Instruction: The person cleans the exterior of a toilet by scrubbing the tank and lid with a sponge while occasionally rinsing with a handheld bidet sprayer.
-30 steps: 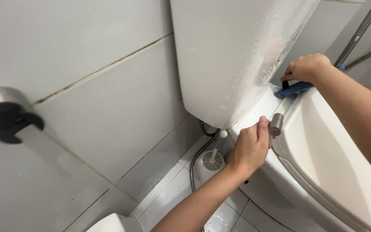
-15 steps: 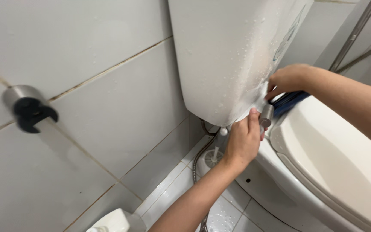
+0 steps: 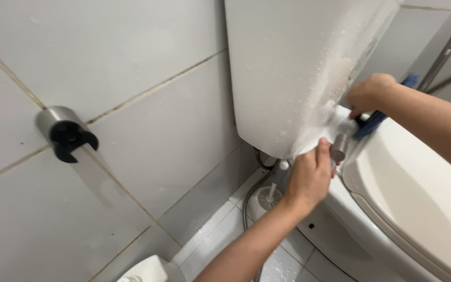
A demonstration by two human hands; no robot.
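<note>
My left hand (image 3: 309,180) is gripping the metal sprayer (image 3: 339,148) beside the wet toilet tank (image 3: 298,68). My right hand (image 3: 369,94) is pinching a blue brush (image 3: 372,122) behind the seat (image 3: 418,188).

I note a white cistern (image 3: 293,68), speckled with water droplets and a cloudy smear down its right side. The toilet lid (image 3: 418,193) reads off-white. The brush (image 3: 374,121) shows blue with a black handle. The spray nozzle (image 3: 339,148) is brushed silver-grey. Wall tiles (image 3: 131,68) are pale grey with brownish grout lines. The wall holder (image 3: 68,133) is silver with a black clip.
</note>
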